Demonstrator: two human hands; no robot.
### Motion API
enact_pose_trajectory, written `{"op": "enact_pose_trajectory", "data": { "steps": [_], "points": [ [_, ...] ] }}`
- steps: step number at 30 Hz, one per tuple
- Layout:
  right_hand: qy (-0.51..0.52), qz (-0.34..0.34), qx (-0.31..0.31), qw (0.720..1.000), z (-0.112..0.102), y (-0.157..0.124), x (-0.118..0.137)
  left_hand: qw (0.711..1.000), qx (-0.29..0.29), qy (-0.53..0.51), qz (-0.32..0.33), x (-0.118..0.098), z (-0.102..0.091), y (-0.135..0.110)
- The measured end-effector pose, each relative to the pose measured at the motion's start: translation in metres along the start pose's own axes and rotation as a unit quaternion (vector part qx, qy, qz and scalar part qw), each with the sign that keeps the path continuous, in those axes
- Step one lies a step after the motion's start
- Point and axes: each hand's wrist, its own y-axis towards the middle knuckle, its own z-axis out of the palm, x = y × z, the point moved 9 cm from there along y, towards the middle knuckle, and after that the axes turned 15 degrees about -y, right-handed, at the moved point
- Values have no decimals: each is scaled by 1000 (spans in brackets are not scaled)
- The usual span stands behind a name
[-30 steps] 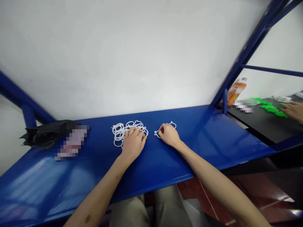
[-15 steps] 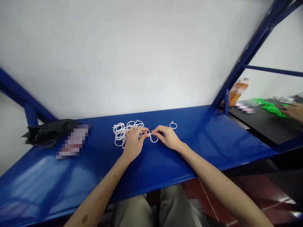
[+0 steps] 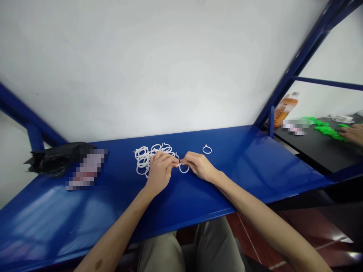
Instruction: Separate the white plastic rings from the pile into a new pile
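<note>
- The right hand (image 3: 202, 165) has moved left from beside the lone ring, and the left hand (image 3: 159, 170) has lifted its fingers from the pile, so now their fingertips meet.
- Closest are two legs in greenish trousers (image 3: 161, 251), under the edge of one blue table (image 3: 184, 204).
- Both hands are pinched closed on one white ring (image 3: 184, 172). It is just over the table, between the fingertips, with its round part hanging down by the right fingers.
- One pile of white rings (image 3: 142, 161) is on the table, partly behind the left hand. They overlap, so I cannot count them all.
- One lone white ring (image 3: 207, 153) lies flat, past the right hand.
- On the left are one black bag (image 3: 61, 160) and one blurred-out packet (image 3: 87, 168), touching.
- Behind the table stands one white wall (image 3: 159, 75).
- Far right is one black table (image 3: 317, 153), with one hand of another person (image 3: 354, 134) by some green pieces (image 3: 329, 132), too jumbled to count.
- One orange bottle (image 3: 286, 109) leans at the back.
</note>
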Motion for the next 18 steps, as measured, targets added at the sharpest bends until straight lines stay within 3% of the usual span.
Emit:
{"op": "enact_pose_trajectory", "data": {
  "steps": [5, 9, 12, 14, 18],
  "points": [
    [-20, -6, 17, 1000, 3, 0, -1, 1000, 13, 5, -2, 6, 5, 0],
    [-68, 96, -34, 993, -9, 1, -34, 999, 10, 42, -8, 14, 8, 2],
    [-168, 230, -56, 957, -28, -11, -75, 996, 31, 85, -3, 18, 13, 0],
    [-229, 312, -36, 921, -39, -24, -100, 994, 46, 96, 1, 19, 17, -2],
    [-325, 378, -1, 867, -50, -42, -124, 996, 39, 82, 0, 15, 16, -3]
  ]
}}
